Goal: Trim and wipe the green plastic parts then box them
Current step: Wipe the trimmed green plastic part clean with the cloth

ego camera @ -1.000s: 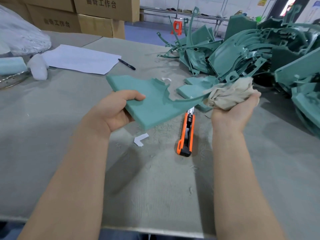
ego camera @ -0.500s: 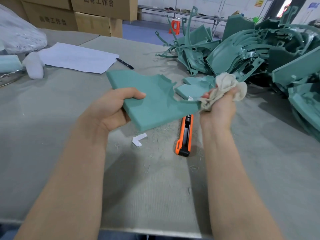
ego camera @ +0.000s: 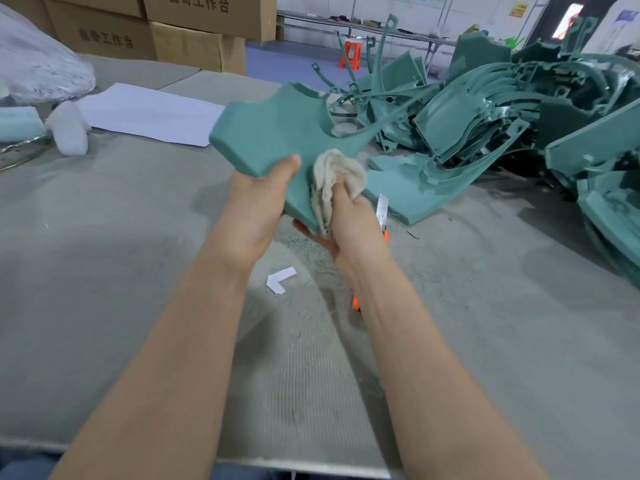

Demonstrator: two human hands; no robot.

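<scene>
- The left hand [ego camera: 258, 202] holds a green plastic part [ego camera: 277, 133] tilted above the table [ego camera: 121, 237], thumb on its near face, fingers hidden behind.
- The right hand [ego camera: 349, 220] has its fingers curled tight around a crumpled rag [ego camera: 337, 174], pressed to the part's lower edge.
- Right of the part lies a pile of green parts [ego camera: 502, 116].
- An orange knife [ego camera: 382, 216] is mostly hidden under the right wrist.

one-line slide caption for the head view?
Left hand holds a green plastic part while right hand presses a rag against it.
</scene>
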